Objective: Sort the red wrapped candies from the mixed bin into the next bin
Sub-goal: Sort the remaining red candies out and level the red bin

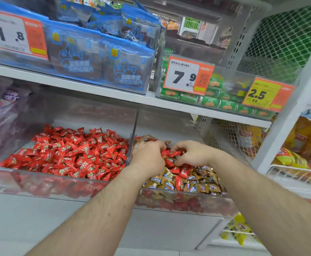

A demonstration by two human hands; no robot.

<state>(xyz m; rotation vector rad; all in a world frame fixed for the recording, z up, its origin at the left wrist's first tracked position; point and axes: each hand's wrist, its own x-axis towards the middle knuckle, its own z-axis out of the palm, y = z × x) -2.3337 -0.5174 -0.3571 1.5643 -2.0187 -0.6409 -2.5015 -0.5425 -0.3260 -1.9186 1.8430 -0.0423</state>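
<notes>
Two hands reach into the mixed bin point(184, 201), a clear plastic tub on the lower shelf holding gold-brown wrapped candies point(197, 183) with red ones scattered among them. The left hand point(147, 157) lies at the bin's left side, just beside the clear divider wall point(134, 132), its fingers curled down into the pile; whether it actually grips a candy cannot be told, since the fingertips are buried. The right hand point(191, 153) sits close to the left, nearly touching it, with its fingers bent over a small cluster of red wrapped candies point(171, 154) that lies between the two hands; it looks to pinch at them, though the grasp itself is hidden under the knuckles. More red pieces show lower in the same bin, mixed with the gold ones toward the front wall. On the other side of the divider, the next bin point(45, 183) to the left is heaped with red wrapped candies only point(73, 154), spread across nearly its whole floor. Both forearms come up from the bottom of the view, bare. Above, a white shelf point(95, 89) carries blue-edged clear bags point(99, 65) and a tub of green biscuit packs point(217, 102), fronted by price tags reading 7.9 point(185, 76) and 2.5 point(259, 95). To the right, wire baskets hold yellow snack bags point(295, 161).
</notes>
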